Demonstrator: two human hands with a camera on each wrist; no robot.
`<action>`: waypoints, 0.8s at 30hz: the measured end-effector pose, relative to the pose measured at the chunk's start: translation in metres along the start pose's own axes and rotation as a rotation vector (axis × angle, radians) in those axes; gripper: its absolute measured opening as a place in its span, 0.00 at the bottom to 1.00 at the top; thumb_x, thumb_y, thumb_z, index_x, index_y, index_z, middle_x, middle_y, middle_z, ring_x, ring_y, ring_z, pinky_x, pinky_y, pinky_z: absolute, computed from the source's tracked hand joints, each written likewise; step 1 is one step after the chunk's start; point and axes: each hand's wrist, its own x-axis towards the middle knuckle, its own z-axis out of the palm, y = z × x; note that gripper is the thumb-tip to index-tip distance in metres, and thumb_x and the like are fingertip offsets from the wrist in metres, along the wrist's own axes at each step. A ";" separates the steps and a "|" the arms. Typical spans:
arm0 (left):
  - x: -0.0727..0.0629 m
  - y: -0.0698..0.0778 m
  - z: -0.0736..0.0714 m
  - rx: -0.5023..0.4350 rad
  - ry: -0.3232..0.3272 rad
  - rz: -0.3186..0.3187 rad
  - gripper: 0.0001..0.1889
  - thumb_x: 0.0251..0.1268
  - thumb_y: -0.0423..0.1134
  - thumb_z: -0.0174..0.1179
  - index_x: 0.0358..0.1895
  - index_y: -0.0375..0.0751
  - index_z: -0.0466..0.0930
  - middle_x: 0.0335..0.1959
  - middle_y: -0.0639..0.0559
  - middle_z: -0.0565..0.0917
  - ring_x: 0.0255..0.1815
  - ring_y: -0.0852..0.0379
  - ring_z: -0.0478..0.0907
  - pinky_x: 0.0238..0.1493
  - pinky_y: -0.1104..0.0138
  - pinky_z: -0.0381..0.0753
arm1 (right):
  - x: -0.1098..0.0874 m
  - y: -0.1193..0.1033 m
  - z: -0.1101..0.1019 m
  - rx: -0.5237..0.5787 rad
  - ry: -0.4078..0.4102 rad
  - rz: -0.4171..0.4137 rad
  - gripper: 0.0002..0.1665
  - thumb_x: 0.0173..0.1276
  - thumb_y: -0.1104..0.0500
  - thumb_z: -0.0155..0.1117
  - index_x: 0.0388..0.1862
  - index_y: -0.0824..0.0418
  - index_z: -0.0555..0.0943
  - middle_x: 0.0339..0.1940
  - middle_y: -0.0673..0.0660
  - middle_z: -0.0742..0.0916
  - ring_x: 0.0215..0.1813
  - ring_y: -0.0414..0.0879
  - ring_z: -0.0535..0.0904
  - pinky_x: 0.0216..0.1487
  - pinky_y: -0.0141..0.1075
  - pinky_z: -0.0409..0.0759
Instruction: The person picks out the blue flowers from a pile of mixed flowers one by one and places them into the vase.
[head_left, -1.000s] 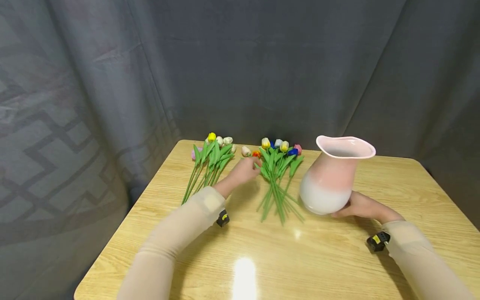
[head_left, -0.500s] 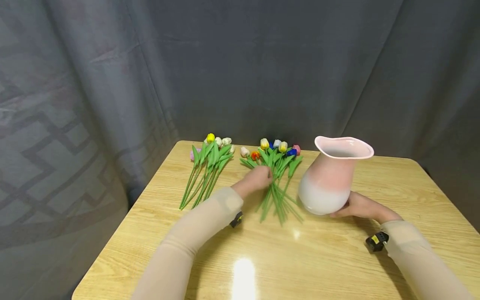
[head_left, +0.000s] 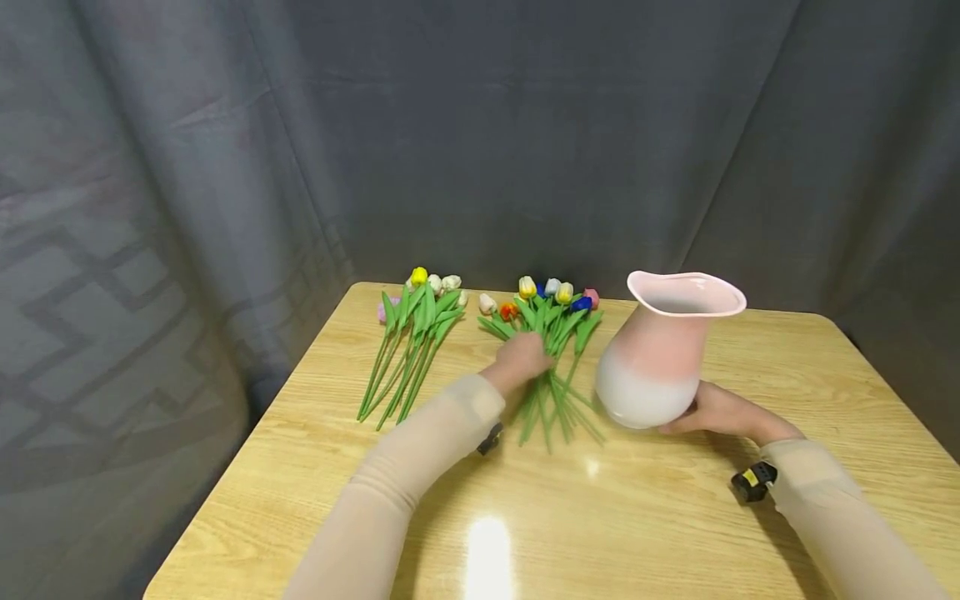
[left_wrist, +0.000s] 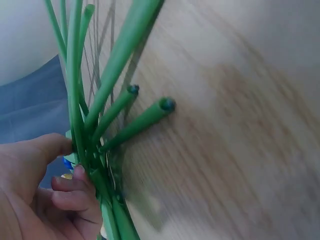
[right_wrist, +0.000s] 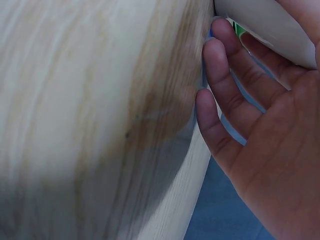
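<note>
A dark grey curtain (head_left: pixel 510 150) hangs behind the wood-grain table (head_left: pixel 637 533), which carries a bright glare toward the front. At the left lies a second bunch of artificial tulips (head_left: pixel 427 321), its yellow, white and lilac heads toward the curtain, apart from the middle bunch. Each cream sleeve has a black wrist camera beneath it, the left one (head_left: pixel 491 439) partly hidden by its cuff, the right one (head_left: pixel 753 482) plainly seen. The left hand (head_left: pixel 522 358) reaches across the middle bunch of artificial tulips (head_left: pixel 547 312), covering part of its stems, and pinches some of them between thumb and fingers. The vase (head_left: pixel 660 358) stands just right of these flowers, between them and the right hand (head_left: pixel 723 412), which cups its lower side. The middle bunch shows blue, pink, orange-red, pale and yellow-and-white heads above broad green leaves; its stems cross and fan out toward the front, with hollow cut ends. The vase is glossy, pink above fading to white below, with a wavy, flared rim.
</note>
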 end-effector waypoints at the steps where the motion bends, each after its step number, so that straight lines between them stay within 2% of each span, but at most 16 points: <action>1: 0.000 0.001 0.000 0.001 -0.002 -0.007 0.17 0.62 0.51 0.63 0.19 0.48 0.72 0.20 0.55 0.74 0.21 0.58 0.72 0.21 0.67 0.72 | 0.000 -0.001 0.000 -0.001 -0.001 0.001 0.41 0.54 0.55 0.77 0.62 0.67 0.69 0.53 0.61 0.81 0.47 0.33 0.76 0.47 0.30 0.77; 6: 0.002 -0.002 0.001 -0.069 0.005 -0.010 0.19 0.61 0.47 0.63 0.16 0.48 0.67 0.15 0.56 0.69 0.18 0.59 0.68 0.19 0.68 0.69 | -0.001 -0.002 -0.001 -0.006 -0.006 0.009 0.40 0.54 0.55 0.77 0.61 0.67 0.69 0.52 0.61 0.81 0.46 0.33 0.76 0.46 0.30 0.77; 9: 0.002 -0.008 0.003 -0.207 0.010 0.004 0.20 0.62 0.43 0.62 0.14 0.47 0.67 0.11 0.56 0.69 0.13 0.60 0.69 0.18 0.70 0.71 | -0.001 -0.001 0.000 -0.003 -0.004 0.007 0.40 0.54 0.55 0.77 0.61 0.68 0.69 0.52 0.61 0.81 0.45 0.33 0.76 0.46 0.30 0.77; 13: -0.002 -0.014 -0.001 -0.413 0.002 0.008 0.20 0.66 0.39 0.59 0.13 0.43 0.71 0.07 0.53 0.73 0.08 0.59 0.74 0.19 0.71 0.78 | -0.001 0.000 0.000 0.001 -0.001 -0.008 0.40 0.54 0.56 0.76 0.62 0.68 0.68 0.54 0.62 0.80 0.46 0.33 0.75 0.47 0.30 0.77; 16: -0.006 -0.020 -0.006 -0.510 0.020 0.021 0.20 0.68 0.36 0.55 0.14 0.41 0.72 0.08 0.51 0.75 0.08 0.58 0.76 0.20 0.68 0.81 | -0.001 -0.001 0.000 0.010 -0.003 -0.013 0.40 0.54 0.57 0.76 0.62 0.67 0.68 0.54 0.62 0.80 0.46 0.33 0.75 0.47 0.29 0.77; 19: -0.012 -0.027 -0.018 -0.563 0.069 0.057 0.15 0.68 0.34 0.52 0.20 0.39 0.71 0.11 0.50 0.76 0.09 0.57 0.75 0.20 0.65 0.82 | -0.001 -0.002 0.000 0.017 -0.004 -0.014 0.39 0.54 0.57 0.76 0.61 0.68 0.69 0.53 0.62 0.81 0.46 0.33 0.75 0.47 0.30 0.77; 23: -0.023 -0.038 -0.044 -0.547 0.160 0.114 0.04 0.70 0.35 0.50 0.37 0.38 0.71 0.19 0.47 0.79 0.11 0.56 0.76 0.18 0.66 0.80 | -0.002 -0.004 -0.001 0.008 -0.004 -0.022 0.38 0.55 0.57 0.76 0.60 0.70 0.69 0.51 0.62 0.82 0.46 0.32 0.76 0.46 0.30 0.78; 24: -0.025 -0.042 -0.051 -0.532 0.188 0.123 0.04 0.70 0.35 0.49 0.41 0.38 0.71 0.21 0.46 0.80 0.12 0.56 0.76 0.17 0.67 0.79 | -0.003 -0.004 -0.001 0.008 -0.004 -0.021 0.38 0.55 0.57 0.76 0.60 0.70 0.69 0.51 0.62 0.82 0.46 0.32 0.76 0.46 0.30 0.78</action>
